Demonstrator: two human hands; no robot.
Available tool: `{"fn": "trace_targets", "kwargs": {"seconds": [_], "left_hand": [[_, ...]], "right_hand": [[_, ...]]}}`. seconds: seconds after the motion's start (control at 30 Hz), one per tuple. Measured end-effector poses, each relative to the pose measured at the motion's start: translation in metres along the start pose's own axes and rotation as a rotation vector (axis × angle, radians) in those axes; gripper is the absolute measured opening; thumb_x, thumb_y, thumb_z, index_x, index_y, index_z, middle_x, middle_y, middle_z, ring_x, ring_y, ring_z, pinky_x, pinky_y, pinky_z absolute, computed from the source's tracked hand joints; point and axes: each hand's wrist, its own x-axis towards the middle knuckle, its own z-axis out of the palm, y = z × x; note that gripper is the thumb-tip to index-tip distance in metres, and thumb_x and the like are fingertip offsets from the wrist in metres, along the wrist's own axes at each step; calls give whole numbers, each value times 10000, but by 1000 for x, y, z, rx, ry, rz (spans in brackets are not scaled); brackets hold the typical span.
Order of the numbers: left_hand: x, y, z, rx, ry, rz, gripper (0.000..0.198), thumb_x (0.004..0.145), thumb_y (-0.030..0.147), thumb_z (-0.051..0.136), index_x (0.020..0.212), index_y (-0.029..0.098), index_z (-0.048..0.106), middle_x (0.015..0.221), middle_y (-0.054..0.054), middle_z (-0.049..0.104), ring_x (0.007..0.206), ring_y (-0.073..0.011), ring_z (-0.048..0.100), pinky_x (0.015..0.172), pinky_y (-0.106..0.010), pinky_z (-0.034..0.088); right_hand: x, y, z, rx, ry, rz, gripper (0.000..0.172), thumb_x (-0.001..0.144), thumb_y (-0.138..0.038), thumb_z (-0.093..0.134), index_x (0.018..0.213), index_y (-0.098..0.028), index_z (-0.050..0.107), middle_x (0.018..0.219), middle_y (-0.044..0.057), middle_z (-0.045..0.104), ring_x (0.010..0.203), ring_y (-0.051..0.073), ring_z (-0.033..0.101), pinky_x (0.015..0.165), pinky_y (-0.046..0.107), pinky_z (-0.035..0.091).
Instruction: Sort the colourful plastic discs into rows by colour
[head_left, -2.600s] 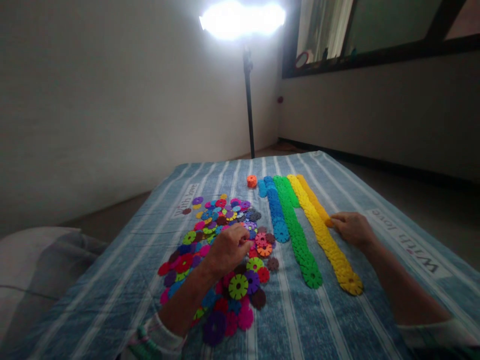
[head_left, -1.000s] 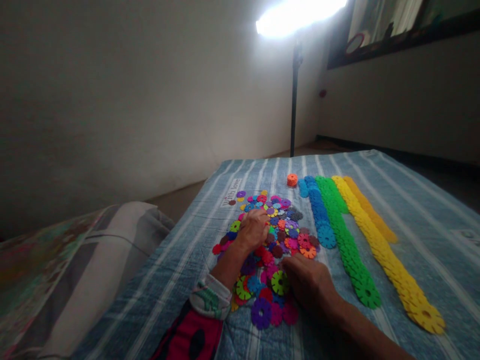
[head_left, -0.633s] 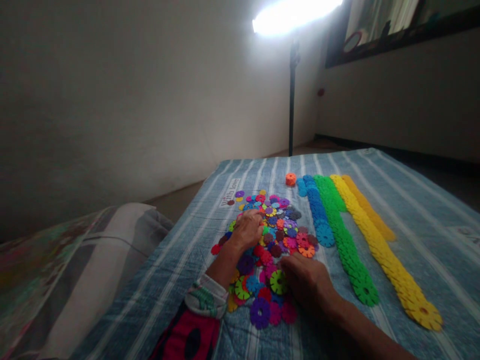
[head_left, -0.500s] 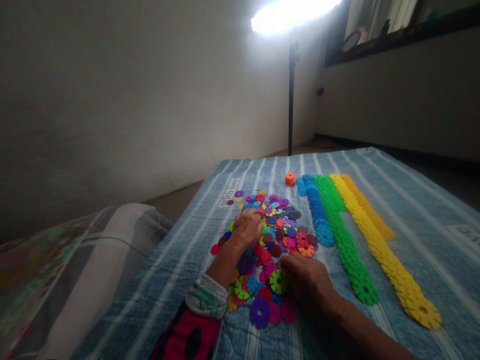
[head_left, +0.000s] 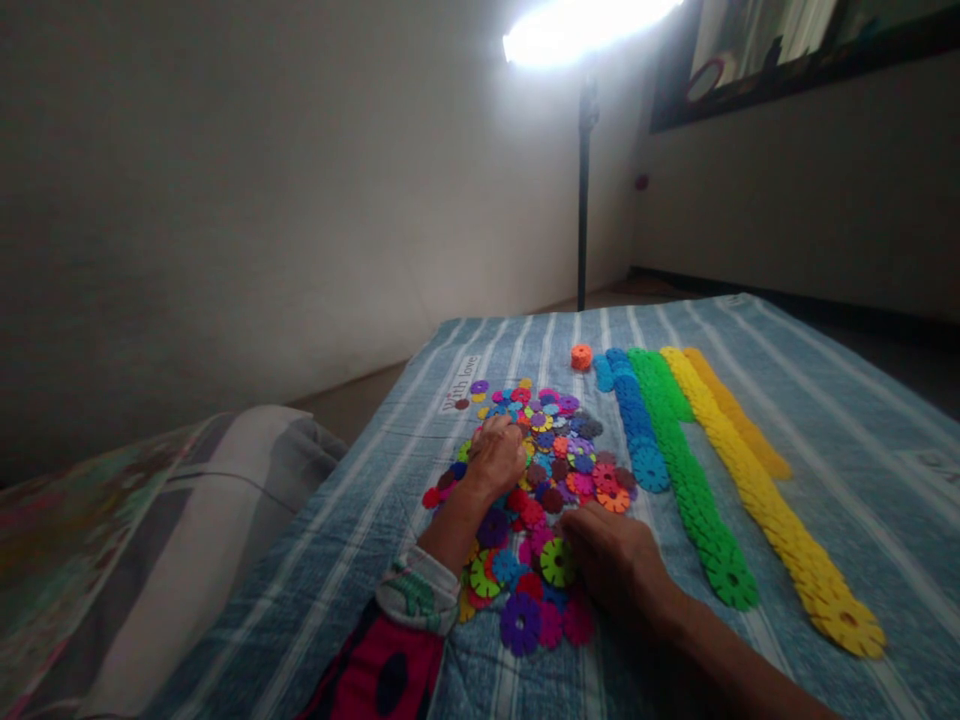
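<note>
Mixed discs (head_left: 559, 470) under both curled hands

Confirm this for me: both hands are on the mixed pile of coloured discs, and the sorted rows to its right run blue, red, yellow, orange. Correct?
Not quite. In the head view, the row between the blue row and the yellow row is green, not red. The rest stands: left hand and right hand are on the mixed pile, and the orange row lies outermost.

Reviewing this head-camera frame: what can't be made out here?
- Left hand: fingers curl down into the mixed disc pile; the hand's back hides any held disc.
- Right hand: fingertips hidden beside the lime disc; contact unclear.
- Lamp head: washed out by glare.
- Blanket lettering: too small to read fully.
</note>
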Motion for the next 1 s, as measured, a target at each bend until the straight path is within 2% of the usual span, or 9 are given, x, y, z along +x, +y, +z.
{"fn": "trace_targets", "kwargs": {"seconds": [0.17, 0.43, 0.63, 1.0], "left_hand": [[-1, 8, 1, -11, 31, 10, 125, 837, 248, 525, 804, 176, 622, 1049, -100, 620, 1061, -251, 535, 951, -392, 427], [0, 7, 5, -54, 6, -14, 74, 798, 209, 543, 785, 166, 602, 1086, -106, 618, 1071, -243, 542, 950, -377, 426], [1, 8, 5, -48, 20, -9, 36, 761, 158, 536, 757, 187, 556, 930, -65, 615, 970, -219, 550, 879, -345, 440], [4, 8, 14, -150, 79, 59, 127, 708, 68, 504, 691, 191, 527, 814, -37, 583, 862, -182, 545, 820, -302, 436]], "right_hand": [[-1, 1, 2, 4, 0, 4, 222, 913, -155, 392, 751, -202, 536, 644, -13, 547, 532, 103, 483, 506, 241, 248], [0, 0, 1, 13, 14, 10, 239, 916, -164, 384, 738, -203, 538, 631, -12, 551, 523, 106, 481, 501, 241, 252], [0, 0, 0, 41, -5, 15, 224, 917, -165, 392, 762, -206, 548, 663, -4, 581, 547, 107, 505, 516, 233, 279], [0, -2, -2, 40, 5, 18, 251, 931, -180, 375, 738, -203, 534, 651, -7, 558, 537, 105, 497, 512, 232, 278]]}}
